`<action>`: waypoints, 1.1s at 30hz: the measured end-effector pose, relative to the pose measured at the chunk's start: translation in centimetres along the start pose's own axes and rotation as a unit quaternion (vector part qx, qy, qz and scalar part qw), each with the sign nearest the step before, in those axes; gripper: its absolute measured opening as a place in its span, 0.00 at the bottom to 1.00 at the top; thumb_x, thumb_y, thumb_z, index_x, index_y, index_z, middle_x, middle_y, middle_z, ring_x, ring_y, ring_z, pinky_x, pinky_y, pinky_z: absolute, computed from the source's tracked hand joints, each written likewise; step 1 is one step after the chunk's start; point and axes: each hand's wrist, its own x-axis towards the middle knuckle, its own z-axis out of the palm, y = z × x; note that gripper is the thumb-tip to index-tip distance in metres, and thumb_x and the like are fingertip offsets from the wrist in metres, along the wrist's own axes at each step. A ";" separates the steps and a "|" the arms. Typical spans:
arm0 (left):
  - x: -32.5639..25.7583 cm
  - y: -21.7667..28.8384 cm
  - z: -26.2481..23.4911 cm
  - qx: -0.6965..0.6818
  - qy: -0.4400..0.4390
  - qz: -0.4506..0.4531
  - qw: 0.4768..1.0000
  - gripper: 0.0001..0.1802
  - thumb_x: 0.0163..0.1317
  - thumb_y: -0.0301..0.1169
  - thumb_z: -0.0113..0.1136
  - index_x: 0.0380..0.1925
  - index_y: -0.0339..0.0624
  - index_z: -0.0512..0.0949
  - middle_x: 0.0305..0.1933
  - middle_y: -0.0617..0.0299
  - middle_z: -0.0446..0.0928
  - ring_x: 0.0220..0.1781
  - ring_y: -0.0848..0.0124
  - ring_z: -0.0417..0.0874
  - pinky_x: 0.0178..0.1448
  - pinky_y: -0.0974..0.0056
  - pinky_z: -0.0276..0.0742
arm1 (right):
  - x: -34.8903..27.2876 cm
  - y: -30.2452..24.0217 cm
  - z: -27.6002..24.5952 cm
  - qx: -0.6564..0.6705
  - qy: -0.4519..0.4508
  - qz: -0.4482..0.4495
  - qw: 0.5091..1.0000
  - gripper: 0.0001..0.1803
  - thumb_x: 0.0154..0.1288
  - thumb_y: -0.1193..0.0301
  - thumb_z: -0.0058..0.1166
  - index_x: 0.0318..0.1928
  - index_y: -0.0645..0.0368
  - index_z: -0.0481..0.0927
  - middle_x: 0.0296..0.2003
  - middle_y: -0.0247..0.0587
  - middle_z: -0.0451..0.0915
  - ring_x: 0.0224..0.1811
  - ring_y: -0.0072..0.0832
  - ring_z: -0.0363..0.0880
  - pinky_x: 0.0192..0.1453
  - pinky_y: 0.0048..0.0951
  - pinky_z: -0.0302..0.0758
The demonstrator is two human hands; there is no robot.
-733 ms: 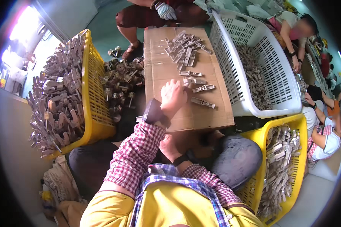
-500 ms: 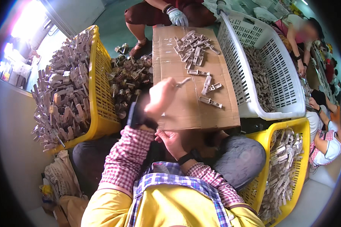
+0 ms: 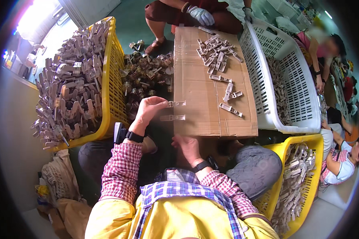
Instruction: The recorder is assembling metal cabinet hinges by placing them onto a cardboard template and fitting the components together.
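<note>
Pinching two flat grey metal latch plates (image 3: 173, 110), the left hand (image 3: 147, 112) hovers at the brown cardboard sheet's (image 3: 199, 87) left edge. The right hand (image 3: 187, 146) sits below the sheet's near edge, seemingly loosely curled and empty.

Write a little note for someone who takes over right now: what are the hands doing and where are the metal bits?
Left hand: raised at the near left corner of the cardboard sheet, pinching a flat metal strip; a second strip shows just below.
Right hand: at the sheet's near edge, holding nothing visible.
Done: a few loose strips lie mid-sheet.
Left: a pile of strips at the far end, and full yellow crates, left and right.
</note>
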 end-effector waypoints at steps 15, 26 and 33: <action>0.4 -1.5 -0.8 0.035 -0.001 -0.012 0.999 0.13 0.63 0.32 0.75 0.42 0.34 0.91 0.39 0.60 0.91 0.41 0.75 0.88 0.51 0.67 0.83 | 0.1 0.3 0.1 -0.006 -0.005 -0.021 1.000 0.18 0.79 0.60 0.64 0.42 0.64 0.92 0.30 0.36 0.90 0.31 0.17 0.85 0.40 0.22 0.79; 1.4 -0.5 0.2 0.246 0.066 0.178 0.950 0.17 0.62 0.31 0.76 0.50 0.39 0.88 0.46 0.59 0.88 0.48 0.69 0.88 0.55 0.63 0.83 | 0.8 1.9 0.0 0.036 -0.029 -0.024 0.999 0.19 0.79 0.58 0.62 0.42 0.63 0.92 0.30 0.35 0.90 0.33 0.17 0.85 0.41 0.22 0.80; 6.0 8.4 18.1 0.389 -0.068 0.379 0.837 0.11 0.64 0.30 0.67 0.47 0.50 0.87 0.48 0.59 0.84 0.52 0.58 0.86 0.56 0.55 0.83 | 0.9 1.6 -0.8 0.025 -0.032 -0.039 0.998 0.20 0.80 0.55 0.62 0.41 0.61 0.92 0.31 0.34 0.90 0.33 0.17 0.85 0.42 0.24 0.81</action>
